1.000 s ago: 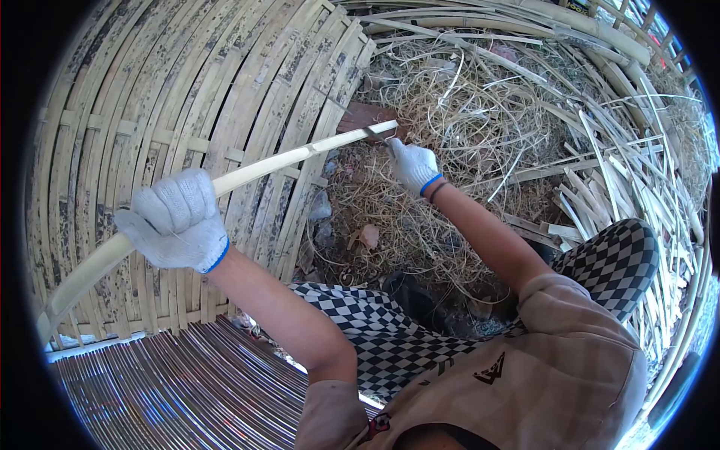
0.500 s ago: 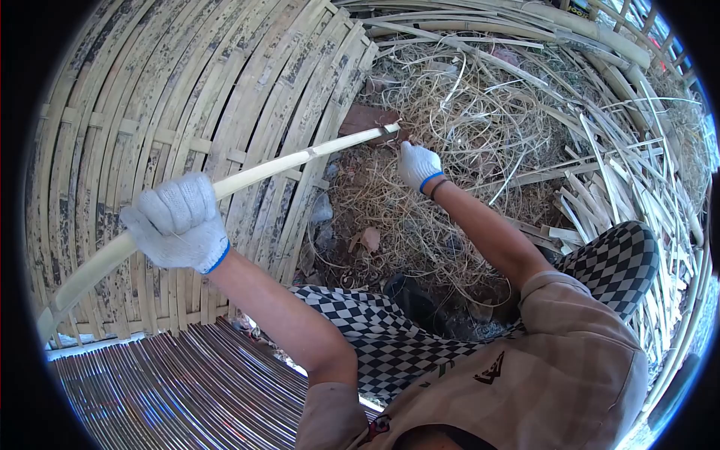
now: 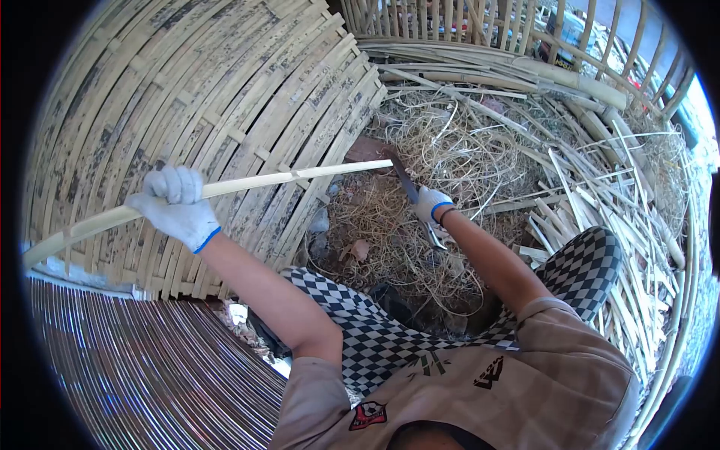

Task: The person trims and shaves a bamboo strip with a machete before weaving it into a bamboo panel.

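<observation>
My left hand [image 3: 178, 204], in a white work glove, is closed around a long split bamboo strip [image 3: 247, 182]. The strip runs from the lower left edge of the view to its pale cut end near the middle. My right hand [image 3: 430, 202], also gloved, grips a long dark knife [image 3: 406, 180], its blade pointing up and left. The blade's tip is right at the strip's cut end. The far end of the handle shows below the hand. Under the strip's end lies a reddish-brown block [image 3: 363, 148].
A woven bamboo panel [image 3: 225, 135] stands on the left, with a ribbed dark sheet [image 3: 150, 360] below it. Curly bamboo shavings [image 3: 465, 150] cover the ground. Split strips [image 3: 637, 307] lie piled on the right; a bamboo fence [image 3: 450, 21] runs along the back.
The view has tilted up, showing more fence. My right hand has drawn down and slightly right of the strip's end, with the knife now seen lengthwise. The strip lies flatter in my left hand.
</observation>
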Demonstrator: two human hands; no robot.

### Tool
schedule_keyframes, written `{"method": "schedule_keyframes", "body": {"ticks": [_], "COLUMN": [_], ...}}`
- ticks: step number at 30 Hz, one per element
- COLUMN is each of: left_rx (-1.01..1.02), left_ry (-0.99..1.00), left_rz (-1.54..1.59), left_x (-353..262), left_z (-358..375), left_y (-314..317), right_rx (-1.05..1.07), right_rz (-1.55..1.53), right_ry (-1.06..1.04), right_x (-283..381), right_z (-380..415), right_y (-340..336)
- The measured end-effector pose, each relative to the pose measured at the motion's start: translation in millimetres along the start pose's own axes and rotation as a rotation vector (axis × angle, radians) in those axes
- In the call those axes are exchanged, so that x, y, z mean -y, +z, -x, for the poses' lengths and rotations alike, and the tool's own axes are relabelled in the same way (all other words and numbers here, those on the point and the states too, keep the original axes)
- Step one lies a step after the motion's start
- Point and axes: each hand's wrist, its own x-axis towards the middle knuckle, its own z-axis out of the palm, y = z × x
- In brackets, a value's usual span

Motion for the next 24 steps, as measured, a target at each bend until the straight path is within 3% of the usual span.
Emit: {"method": "schedule_keyframes", "body": {"ticks": [5, 10, 14, 15, 16, 18, 21, 22, 24], "left_rx": [-0.166, -0.128, 0.363, 0.388, 0.415, 0.565, 0.479, 0.43, 0.344], "left_ry": [0.162, 0.149, 0.007, -0.065, -0.139, -0.232, -0.26, -0.253, -0.216], "left_rz": [-0.076, 0.126, 0.441, 0.499, 0.555, 0.511, 0.386, 0.326, 0.249], "left_x": [-69, -87, -75, -71, -66, -56, -50, -50, -47], "left_z": [29, 12, -48, -60, -69, -89, -100, -100, -102], "left_y": [16, 34, 49, 62, 78, 95, 108, 115, 123], "right_rx": [-0.141, -0.223, -0.293, -0.073, -0.081, -0.194, -0.44, -0.505, -0.146], "right_rz": [0.271, 0.152, -0.07, -0.18, -0.288, -0.154, -0.119, -0.151, -0.418], "right_ry": [-0.332, -0.418, -0.529, -0.394, -0.477, -0.487, -0.559, -0.682, -0.708], "right_x": [20, 37, 14, 14, 5, 23, 40, 40, 42], "right_z": [91, 188, 219, 221, 214, 224, 229, 230, 229], "right_y": [-109, -169, -154, -150, -134, -134, -129, -121, -105]}}
